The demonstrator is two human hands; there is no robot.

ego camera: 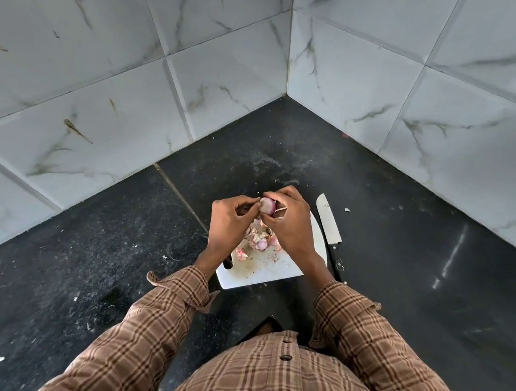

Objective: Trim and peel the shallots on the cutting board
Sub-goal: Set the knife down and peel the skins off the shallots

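A purple shallot [267, 205] is held up above the white cutting board [268, 269], pinched between both hands. My left hand [228, 221] grips its left side with thumb and fingertips. My right hand [289, 222] wraps its right side, with a strip of dry skin [280, 212] curling off by the thumb. On the board below lie another shallot [261, 244] and a heap of pinkish peelings [256, 236]; my hands hide part of the heap.
A knife [329, 224] with a wide steel blade and black handle lies on the dark counter [110, 258] along the board's right edge. Marble-tiled walls [136, 64] meet in a corner behind. Small scraps dot the counter.
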